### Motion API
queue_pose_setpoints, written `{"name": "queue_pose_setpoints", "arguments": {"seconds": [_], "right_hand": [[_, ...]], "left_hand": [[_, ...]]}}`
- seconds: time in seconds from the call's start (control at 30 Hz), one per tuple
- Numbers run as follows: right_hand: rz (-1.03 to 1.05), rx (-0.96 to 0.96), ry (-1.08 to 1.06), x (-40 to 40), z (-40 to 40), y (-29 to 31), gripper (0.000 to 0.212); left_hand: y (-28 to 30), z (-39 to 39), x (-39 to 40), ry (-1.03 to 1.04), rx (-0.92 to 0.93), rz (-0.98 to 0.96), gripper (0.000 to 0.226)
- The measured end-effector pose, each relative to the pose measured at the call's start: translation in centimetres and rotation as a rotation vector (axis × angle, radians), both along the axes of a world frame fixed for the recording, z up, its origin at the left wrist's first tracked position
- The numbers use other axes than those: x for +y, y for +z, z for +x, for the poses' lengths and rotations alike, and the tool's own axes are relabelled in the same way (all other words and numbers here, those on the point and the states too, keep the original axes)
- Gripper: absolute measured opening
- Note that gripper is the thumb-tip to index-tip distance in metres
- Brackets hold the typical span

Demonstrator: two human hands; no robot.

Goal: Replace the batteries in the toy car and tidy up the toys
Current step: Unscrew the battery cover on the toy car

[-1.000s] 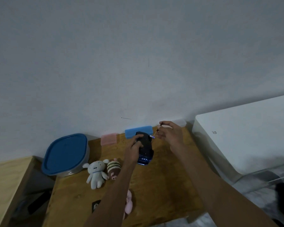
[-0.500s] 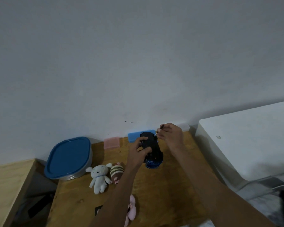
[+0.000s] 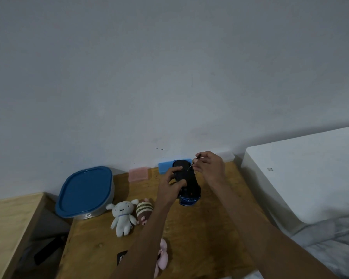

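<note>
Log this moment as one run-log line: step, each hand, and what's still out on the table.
step: unscrewing car underside | left hand: grips toy car | right hand: pinches screwdriver | untidied: white plush, striped plush, pink plush

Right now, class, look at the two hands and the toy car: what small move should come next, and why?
Probably seat the screwdriver tip in the underside screw and turn. The left hand holds the toy car belly-up, and the right hand pinches the screwdriver angled at it.
</note>
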State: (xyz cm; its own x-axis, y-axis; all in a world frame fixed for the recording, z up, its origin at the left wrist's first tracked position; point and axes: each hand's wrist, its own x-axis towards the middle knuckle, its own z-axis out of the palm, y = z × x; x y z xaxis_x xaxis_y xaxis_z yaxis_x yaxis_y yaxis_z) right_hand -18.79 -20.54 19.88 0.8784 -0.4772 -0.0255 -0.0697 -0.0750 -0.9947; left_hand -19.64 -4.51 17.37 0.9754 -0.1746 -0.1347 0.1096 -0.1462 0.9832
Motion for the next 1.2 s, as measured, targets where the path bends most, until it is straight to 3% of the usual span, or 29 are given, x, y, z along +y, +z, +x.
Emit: {"name": "queue_pose_setpoints", "arguments": {"seconds": [0.47, 0.67, 1.2], "right_hand": [[-0.272, -0.122, 0.11, 0.6, 0.3, 0.4, 0.024], [-0.375, -0.188, 0.135, 1.0, 0.5, 0.7, 0.019], [-0.333, -0.23, 0.092, 1.5, 1.3, 0.6, 0.016]], "left_hand": [[0.3, 0.5, 0.3, 0.045, 0.048, -0.078, 0.04], [0.3, 0.6, 0.4, 0.041, 0.033, -0.073, 0.044], [0.7, 1.4, 0.7, 0.029, -0.001, -0.096, 0.043]]}}
